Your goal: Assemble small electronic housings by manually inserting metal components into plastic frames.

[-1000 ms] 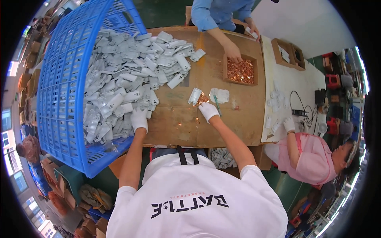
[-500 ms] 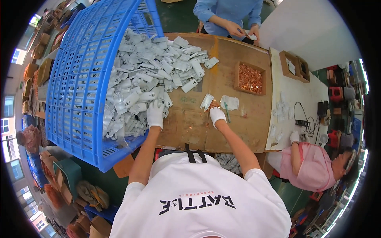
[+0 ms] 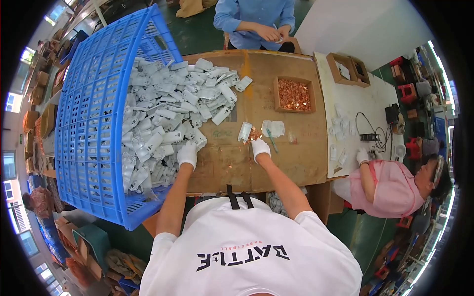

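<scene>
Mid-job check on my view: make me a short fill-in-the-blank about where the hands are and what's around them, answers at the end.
1. The gloved hand at the pile of white plastic parts is the person's ____ one.
2. The small pieces near the right hand are ____-coloured.
3. The big slatted crate is coloured ____.
4. The co-worker in pink is on the person's ____ side.

Missing words: left; copper; blue; right.
</scene>
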`<state>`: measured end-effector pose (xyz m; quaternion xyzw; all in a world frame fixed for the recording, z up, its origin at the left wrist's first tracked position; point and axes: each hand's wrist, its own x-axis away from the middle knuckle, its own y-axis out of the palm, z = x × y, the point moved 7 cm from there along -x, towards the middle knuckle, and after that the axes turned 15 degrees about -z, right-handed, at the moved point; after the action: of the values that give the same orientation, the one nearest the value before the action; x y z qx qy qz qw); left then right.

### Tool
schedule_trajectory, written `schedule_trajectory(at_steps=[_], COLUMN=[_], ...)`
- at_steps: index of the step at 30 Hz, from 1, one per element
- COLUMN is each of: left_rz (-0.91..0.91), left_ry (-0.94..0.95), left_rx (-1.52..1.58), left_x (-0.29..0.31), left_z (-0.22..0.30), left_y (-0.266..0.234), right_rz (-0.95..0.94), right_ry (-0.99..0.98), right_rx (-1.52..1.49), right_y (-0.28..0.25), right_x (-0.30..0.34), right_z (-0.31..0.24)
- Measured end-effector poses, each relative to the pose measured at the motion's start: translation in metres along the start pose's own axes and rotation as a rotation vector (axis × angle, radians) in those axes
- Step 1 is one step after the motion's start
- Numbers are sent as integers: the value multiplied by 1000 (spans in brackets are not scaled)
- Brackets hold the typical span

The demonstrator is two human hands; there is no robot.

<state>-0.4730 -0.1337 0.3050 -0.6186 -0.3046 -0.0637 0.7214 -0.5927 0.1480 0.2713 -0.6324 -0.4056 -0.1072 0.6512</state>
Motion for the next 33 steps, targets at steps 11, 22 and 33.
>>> schedule_trajectory(at_steps=[11, 22, 33], left_rz=[126, 157, 126], left_ry=[183, 49, 97], left_rx=[1393, 993, 838], left_x=[58, 116, 131], left_z=[47, 112, 119], left_y=[-25, -91, -102], right_rz=[247, 557, -67], right_ry=[-408, -547, -408], right_rx=[-712, -458, -1065], right_y=[-81, -119, -88], right_x=[79, 146, 109], right_z=[-84, -114, -78])
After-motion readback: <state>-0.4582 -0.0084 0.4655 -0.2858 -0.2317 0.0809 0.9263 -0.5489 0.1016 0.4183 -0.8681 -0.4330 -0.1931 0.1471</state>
